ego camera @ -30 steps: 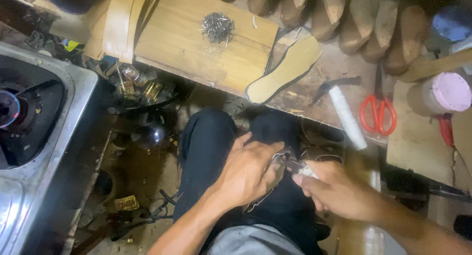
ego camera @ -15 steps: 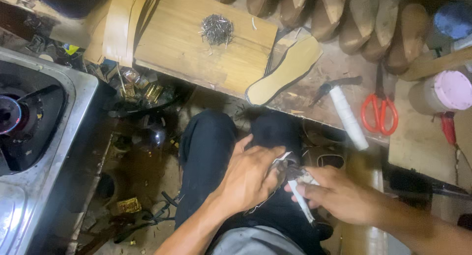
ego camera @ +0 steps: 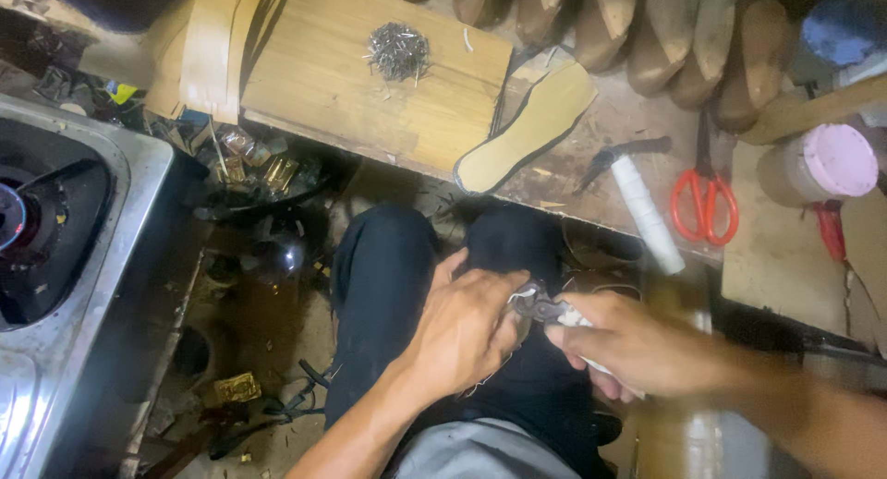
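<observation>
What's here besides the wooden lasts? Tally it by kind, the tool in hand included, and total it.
Scissors: 1
Hammer: 1
Pliers, held in the right hand: 1
Insole: 1
Nail pile: 1
Jar: 1
Total: 6

The metal pliers (ego camera: 540,305) are small and grey, with a pale handle. They lie near the middle of the scene, low over the dark knees. The right hand (ego camera: 637,350) grips the handle. The tip points left and touches a dark piece under the left hand (ego camera: 462,327), mostly hidden.
</observation>
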